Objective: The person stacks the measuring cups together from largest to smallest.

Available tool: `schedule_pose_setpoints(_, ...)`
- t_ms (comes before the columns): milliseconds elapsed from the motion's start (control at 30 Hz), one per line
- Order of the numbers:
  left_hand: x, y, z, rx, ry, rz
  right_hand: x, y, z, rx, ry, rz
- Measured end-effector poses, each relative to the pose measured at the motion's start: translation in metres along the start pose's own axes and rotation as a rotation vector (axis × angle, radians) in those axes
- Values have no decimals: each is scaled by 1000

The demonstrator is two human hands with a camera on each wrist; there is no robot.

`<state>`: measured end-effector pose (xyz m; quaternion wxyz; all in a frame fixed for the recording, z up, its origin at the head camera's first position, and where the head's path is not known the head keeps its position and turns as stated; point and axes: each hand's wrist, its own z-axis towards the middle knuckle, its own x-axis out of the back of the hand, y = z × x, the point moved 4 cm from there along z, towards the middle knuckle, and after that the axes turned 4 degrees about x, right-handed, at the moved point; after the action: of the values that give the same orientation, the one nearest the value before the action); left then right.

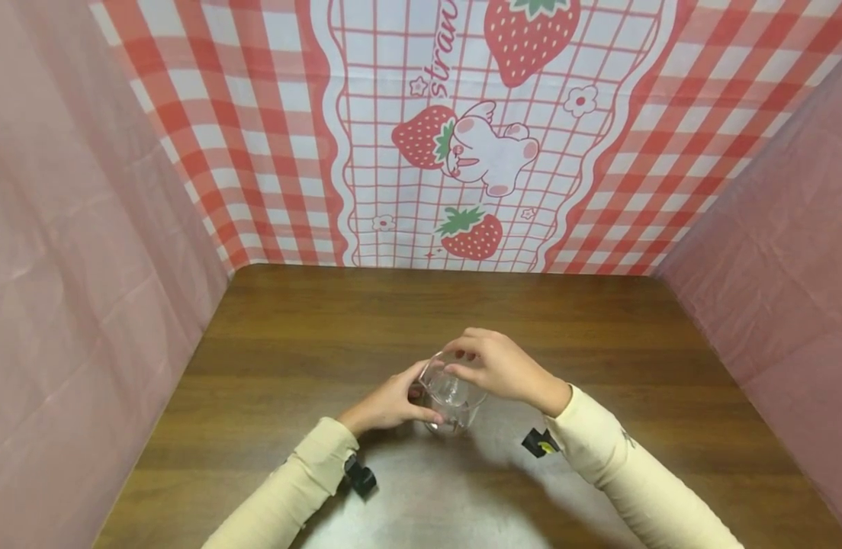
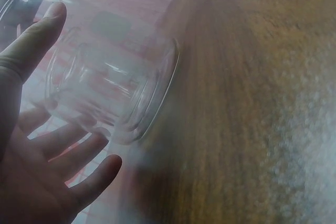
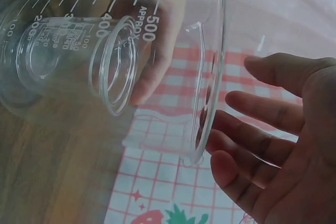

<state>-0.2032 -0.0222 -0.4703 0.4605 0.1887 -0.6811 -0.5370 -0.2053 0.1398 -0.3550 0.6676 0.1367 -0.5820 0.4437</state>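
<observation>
A clear glass beaker (image 1: pixel 455 415) with white graduations up to 500 is on the table in front of the person. Inside it sits a smaller graduated glass beaker (image 3: pixel 68 69), its rim well below the large one's. The left hand (image 1: pixel 390 400) holds the large beaker from the side, thumb on the near wall and fingers on the far one. Over the mouth is the right hand (image 1: pixel 499 366), its fingers loosely bent and spread beside the rim. In the right wrist view nothing lies between that hand's thumb and fingers.
The brown wooden table (image 1: pixel 290 320) meets a red-and-white checked strawberry cloth (image 1: pixel 277 152) at the back. Pink curtains (image 1: pixel 71 305) hang along both sides. A black strap device (image 1: pixel 360 477) is on the left wrist, another black device (image 1: pixel 539 444) on the right.
</observation>
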Motion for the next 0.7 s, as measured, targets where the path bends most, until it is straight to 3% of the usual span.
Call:
schedule_pose_setpoints(333,-1,1,0,-8,-21,-39,4,12,-15,-31,45,96)
schedule_pose_setpoints(700,-1,1,1,-5,2,-22,-5,26,-35,-144,35,207)
